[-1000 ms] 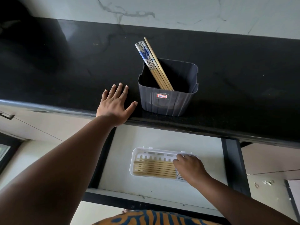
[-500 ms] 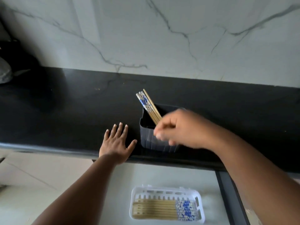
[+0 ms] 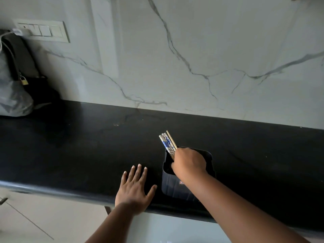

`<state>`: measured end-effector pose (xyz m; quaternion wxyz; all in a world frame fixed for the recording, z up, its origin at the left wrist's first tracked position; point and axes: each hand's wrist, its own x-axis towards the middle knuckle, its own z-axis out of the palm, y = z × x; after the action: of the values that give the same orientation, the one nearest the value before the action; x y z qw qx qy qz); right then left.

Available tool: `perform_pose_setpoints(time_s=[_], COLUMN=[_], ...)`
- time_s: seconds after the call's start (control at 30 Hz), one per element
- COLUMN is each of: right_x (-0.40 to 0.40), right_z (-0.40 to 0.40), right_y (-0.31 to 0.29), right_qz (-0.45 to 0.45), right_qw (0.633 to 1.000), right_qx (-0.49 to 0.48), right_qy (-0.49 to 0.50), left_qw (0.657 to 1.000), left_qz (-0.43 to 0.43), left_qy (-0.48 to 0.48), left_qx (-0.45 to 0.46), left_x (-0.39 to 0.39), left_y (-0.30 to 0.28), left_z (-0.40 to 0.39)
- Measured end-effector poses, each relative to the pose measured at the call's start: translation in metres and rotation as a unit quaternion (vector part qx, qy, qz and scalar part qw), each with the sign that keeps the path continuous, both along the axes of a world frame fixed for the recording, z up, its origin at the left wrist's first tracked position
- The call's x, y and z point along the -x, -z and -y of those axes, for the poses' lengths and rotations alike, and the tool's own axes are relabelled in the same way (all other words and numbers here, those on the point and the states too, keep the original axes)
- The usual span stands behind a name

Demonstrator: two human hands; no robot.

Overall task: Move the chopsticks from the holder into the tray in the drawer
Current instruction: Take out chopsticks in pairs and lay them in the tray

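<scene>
Chopsticks (image 3: 166,143) under right hand (image 3: 189,163)

Lower chopsticks (image 3: 166,142) hidden behind right hand (image 3: 190,163) inside holder (image 3: 172,186); grip unclear. Drawer tray out of frame below.

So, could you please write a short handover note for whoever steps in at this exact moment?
Left hand: flat and open on the black counter, beside the holder.
Right hand: reaching into the holder, closed around the chopsticks, which lean out at its back left corner.
Done: grasp apparently made; nothing lifted yet.
Left: lift these chopsticks out and lay them in the tray in the drawer, which is out of view now.
</scene>
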<state>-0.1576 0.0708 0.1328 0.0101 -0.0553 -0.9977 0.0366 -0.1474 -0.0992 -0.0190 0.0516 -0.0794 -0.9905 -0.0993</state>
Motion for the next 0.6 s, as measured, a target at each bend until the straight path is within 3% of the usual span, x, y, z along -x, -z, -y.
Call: perform_pose_setpoints(time_s=[0.6], right_x=[0.001], right_z=[-0.005], right_y=[-0.020], right_qz=[0.020], right_qw=[1.000], right_qx=[-0.008], right_qy=[-0.018], left_qw=[1.000], left_qz=[-0.003], left_qy=[0.004], left_qx=[-0.013], left_x=[-0.001], left_y=[0.000], left_z=[0.001])
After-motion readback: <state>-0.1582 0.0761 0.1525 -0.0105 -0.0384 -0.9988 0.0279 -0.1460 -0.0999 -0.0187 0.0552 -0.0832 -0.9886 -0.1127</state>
